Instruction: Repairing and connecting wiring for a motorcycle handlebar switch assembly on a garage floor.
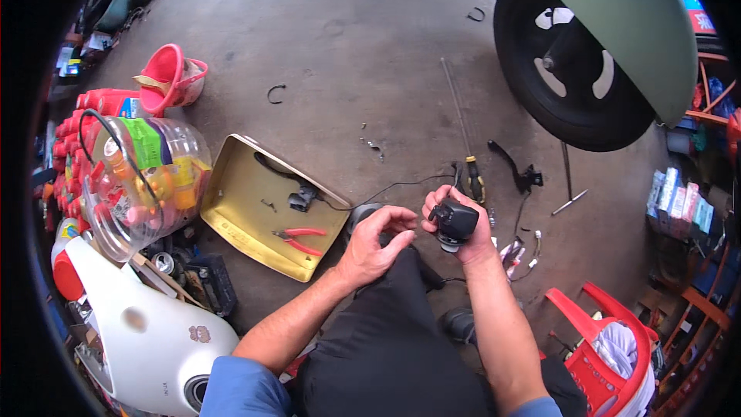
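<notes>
In my right hand [480, 241] is a small black plastic housing [457, 220], gripped with the fingers wrapped round its side, over my lap. My left hand [377, 243] hovers just left of it, apart from the housing. Its thumb and bent fingers are spread, and nothing shows between them. Left of that hand a yellow tray-like panel [231, 220] lies on the floor. Red-handled pliers [299, 241] and a black switch part [302, 198] with a cable rest in it. Beyond my right hand lies a long screwdriver [474, 177] with a yellow-and-black handle.
A black lever [505, 161] and wires with white connectors [534, 253] lie to the right. A wheel [556, 69] under a green panel stands far right. A red plastic chair [610, 355] is near right; a white fairing [154, 332], clear plastic jug [147, 177] and pink bucket [185, 85] stand left.
</notes>
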Tool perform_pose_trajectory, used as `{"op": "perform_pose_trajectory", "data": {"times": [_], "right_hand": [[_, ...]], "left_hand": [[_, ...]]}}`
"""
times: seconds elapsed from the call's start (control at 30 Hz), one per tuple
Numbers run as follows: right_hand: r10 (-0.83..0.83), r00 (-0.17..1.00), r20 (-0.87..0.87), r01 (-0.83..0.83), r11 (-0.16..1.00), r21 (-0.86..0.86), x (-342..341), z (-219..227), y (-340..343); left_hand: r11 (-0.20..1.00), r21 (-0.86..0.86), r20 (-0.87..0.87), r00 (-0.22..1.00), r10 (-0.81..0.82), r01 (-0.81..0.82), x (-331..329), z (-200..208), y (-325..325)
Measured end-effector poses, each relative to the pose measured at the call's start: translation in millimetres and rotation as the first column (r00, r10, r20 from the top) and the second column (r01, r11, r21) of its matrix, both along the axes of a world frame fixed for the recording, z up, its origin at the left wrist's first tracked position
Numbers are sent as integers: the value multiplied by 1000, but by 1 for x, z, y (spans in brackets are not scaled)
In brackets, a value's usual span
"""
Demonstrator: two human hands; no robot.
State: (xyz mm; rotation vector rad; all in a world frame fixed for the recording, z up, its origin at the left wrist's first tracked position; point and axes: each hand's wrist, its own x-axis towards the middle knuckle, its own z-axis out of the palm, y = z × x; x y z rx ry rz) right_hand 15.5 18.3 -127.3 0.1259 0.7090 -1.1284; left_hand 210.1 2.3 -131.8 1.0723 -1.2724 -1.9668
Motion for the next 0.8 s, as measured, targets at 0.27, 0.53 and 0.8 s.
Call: {"op": "perform_pose_trajectory", "data": {"times": [0.27, 0.53, 0.8], "right_hand": [[-97, 905, 414, 144, 986, -83, -29, -5, 14], [-93, 918, 386, 124, 990, -59, -29, -7, 16], [-9, 971, 237, 21, 999, -49, -22, -13, 16]], "left_hand": [[994, -88, 58, 996, -66, 71, -8, 3, -1], [991, -107, 75, 995, -68, 76, -9, 2, -1], [990, -110, 90, 993, -81, 91, -8, 4, -1]]}}
